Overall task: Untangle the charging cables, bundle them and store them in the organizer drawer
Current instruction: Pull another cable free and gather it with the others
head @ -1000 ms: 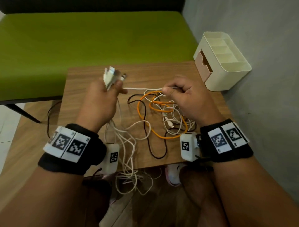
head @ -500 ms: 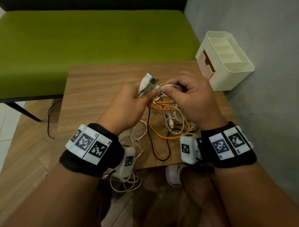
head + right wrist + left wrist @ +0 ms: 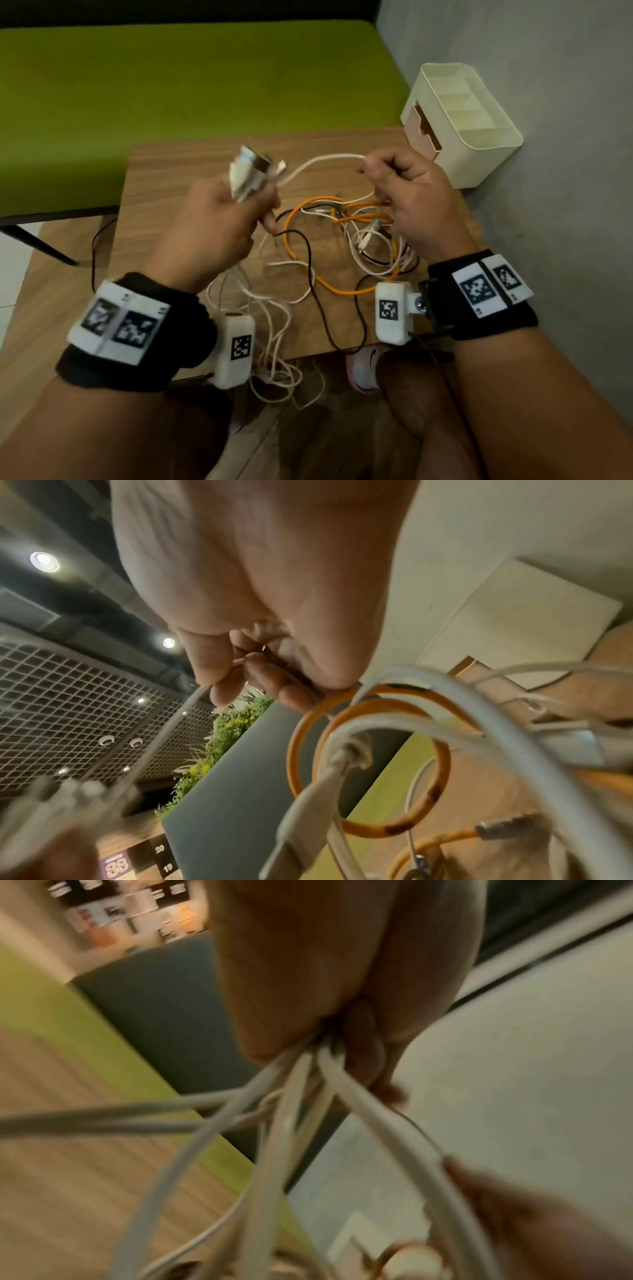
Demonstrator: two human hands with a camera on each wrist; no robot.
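While both hands are raised over the wooden table, the left hand is clenched around a bunch of white plugs, which stick up out of the fist at about 12 o'clock. In the left wrist view several white cables come out from the bottom of this fist and spread downward; the picture is blurred there, so I cannot count them exactly. The white loops hang below the near table edge, at approx. 6 o'clock.

The right hand pinches one white cable between thumb and fingers. This cable makes a low arc from the left hand's plugs at 9 o'clock to the right hand at 3 o'clock, and it is not fully tight. In the right wrist view the other fingers are curled in.

Under and between the hands lies the tangle: an orange cable in a big loop w/ smaller loops near the right hand, a dark cable which crosses it and runs to the near edge, and more white cable mixed in. Some small plugs lie inside the tangle.

The cream organizer stands at the far right corner of the table, approx. 1 o'clock from the right hand, well apart from the cables. Its drawer is tan and faces left; its top compartments are open to view. Behind the table is a green bench, and at right a grey wall.
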